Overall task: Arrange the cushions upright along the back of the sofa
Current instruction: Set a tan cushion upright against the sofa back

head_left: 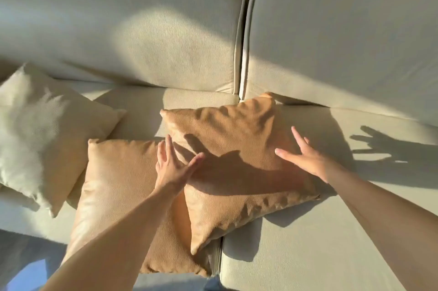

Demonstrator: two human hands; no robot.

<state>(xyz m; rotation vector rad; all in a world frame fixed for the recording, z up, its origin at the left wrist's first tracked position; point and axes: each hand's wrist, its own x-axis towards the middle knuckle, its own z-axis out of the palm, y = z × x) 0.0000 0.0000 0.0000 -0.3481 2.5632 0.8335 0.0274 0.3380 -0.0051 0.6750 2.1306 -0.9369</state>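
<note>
Three cushions lie flat on the cream sofa seat (308, 238). A tan cushion (237, 129) lies in the middle, partly overlapping a second tan cushion (113, 186) to its left. A cream cushion (40, 129) lies at the far left. My left hand (173, 165) hovers open with spread fingers over the left edge of the middle tan cushion. My right hand (305, 158) is open at that cushion's right edge, fingers apart, holding nothing. Whether either hand touches the fabric is unclear.
The sofa's two back cushions (142, 29) rise behind the seat, split by a seam (241, 41) near the middle. Strong sunlight throws hand shadows on the seat at the right. The seat's front edge and floor show at the lower left.
</note>
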